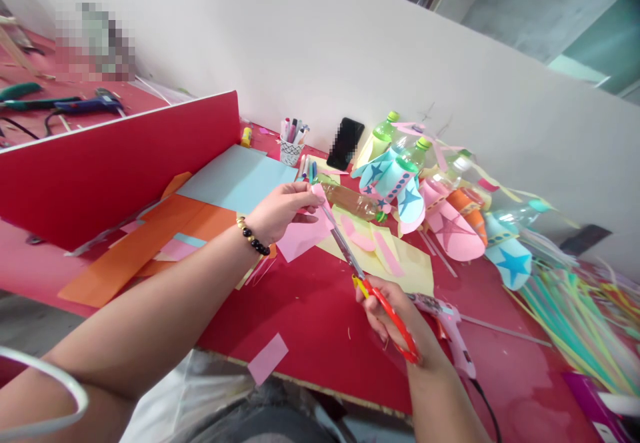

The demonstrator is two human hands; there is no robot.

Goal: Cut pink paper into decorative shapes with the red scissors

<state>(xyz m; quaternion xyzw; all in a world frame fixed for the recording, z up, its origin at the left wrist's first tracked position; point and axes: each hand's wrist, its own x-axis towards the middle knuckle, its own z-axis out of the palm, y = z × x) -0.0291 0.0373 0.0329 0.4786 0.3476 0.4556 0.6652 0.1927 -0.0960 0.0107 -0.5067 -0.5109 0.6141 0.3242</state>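
My left hand [280,211], a beaded bracelet on its wrist, pinches the end of a small pink paper strip [325,209]. Red-handled scissors [346,246] are gripped in my right hand [387,306], their blades pointing up and left to the strip. Whether the blades are parted is hard to make out. Beneath my left hand lies a larger pink paper sheet [304,239]. Cut pink pieces [384,253] rest on a pale yellow sheet [420,266] beyond the scissors. A small pink rectangle [269,359] lies by the table's near edge.
Plastic bottles dressed in coloured paper [407,176] stand at the back right, near a phone [346,143] and a pen cup [291,148]. A pink glue gun [453,329] lies right of my right hand. Orange sheets [125,249] lie left, beside a red divider [150,156].
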